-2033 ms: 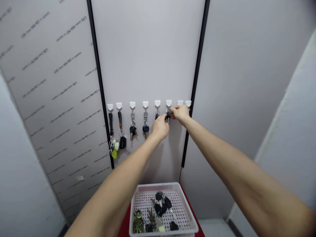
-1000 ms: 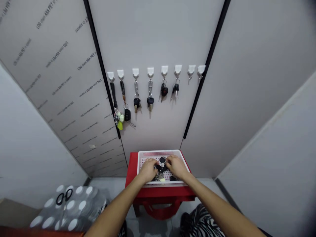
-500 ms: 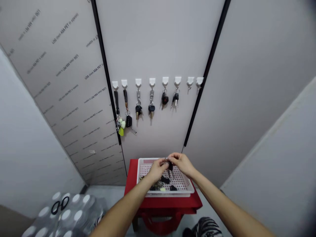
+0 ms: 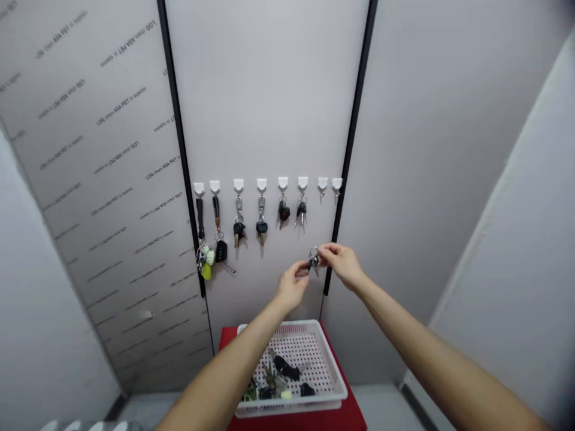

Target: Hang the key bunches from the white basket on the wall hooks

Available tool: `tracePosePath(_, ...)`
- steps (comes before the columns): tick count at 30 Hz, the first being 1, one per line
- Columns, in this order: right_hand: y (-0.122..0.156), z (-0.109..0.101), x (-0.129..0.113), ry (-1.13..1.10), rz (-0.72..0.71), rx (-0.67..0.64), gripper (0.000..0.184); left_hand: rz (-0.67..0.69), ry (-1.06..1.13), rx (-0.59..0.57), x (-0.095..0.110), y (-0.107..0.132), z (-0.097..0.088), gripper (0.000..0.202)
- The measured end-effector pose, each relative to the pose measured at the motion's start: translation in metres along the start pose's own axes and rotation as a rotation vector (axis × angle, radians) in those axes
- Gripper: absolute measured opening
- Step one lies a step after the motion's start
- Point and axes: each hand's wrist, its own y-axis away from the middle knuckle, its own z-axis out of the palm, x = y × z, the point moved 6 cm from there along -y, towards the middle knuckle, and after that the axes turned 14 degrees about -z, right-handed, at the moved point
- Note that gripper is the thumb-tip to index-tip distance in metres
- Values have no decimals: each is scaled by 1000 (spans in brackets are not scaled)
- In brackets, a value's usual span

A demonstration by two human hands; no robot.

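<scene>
A small bunch of keys (image 4: 313,260) hangs in the air in front of the wall, pinched from both sides. My right hand (image 4: 345,263) grips it at its ring, and my left hand (image 4: 291,285) pinches its lower end. A row of white hooks (image 4: 260,185) runs across the wall just above. Six of them carry key sets (image 4: 239,229); the two at the right, hook (image 4: 322,183) and hook (image 4: 336,184), are bare. Below stands a white perforated basket (image 4: 332,383) with several more keys (image 4: 283,366).
The basket rests on a red stool (image 4: 350,416). Black vertical strips (image 4: 348,155) divide the grey wall panels; the left panel has printed film. A side wall rises at the right, and the tops of packed bottles show at the bottom left.
Both hands dipped into the basket, took out a key bunch and lifted it up toward the hook row. The view tilted back up with them.
</scene>
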Motion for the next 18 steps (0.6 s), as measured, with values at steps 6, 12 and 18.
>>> tracePosePath(6, -70, -22, -49, -44, -161, 230, 9, 121, -186, 98, 71, -38, 7, 42)
tracePosePath(12, -104, -28, -54, 1, -126, 379, 7, 109, -262, 167, 84, -39, 2, 41)
tracePosePath(18, -112, -30, -34, 125, -83, 396, 5, 4, -298, 160, 45, -22, -11, 39)
